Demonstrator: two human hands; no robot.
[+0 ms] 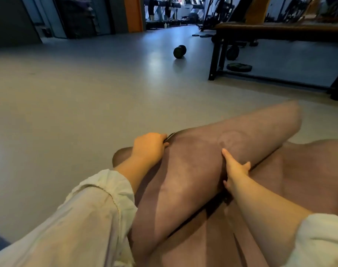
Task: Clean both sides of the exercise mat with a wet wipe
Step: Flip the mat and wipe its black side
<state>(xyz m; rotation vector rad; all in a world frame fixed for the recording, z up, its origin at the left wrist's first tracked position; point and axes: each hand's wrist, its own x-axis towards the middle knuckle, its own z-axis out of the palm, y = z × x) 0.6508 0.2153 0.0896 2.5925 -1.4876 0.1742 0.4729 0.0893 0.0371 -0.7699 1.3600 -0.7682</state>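
the exercise mat (193,170) lies on the grey floor (68,103), brownish, with 1 part folded or rolled over the rest, running up toward the right. left hand (148,148) sits at the mat's left edge, fingers curled around that edge, gripping it. right hand (234,168) lies flat on the folded part, fingers straight, pressing down, thumb out to the side. beyond, a dumbbell (179,51) rests on the floor near a bench frame (216,60).
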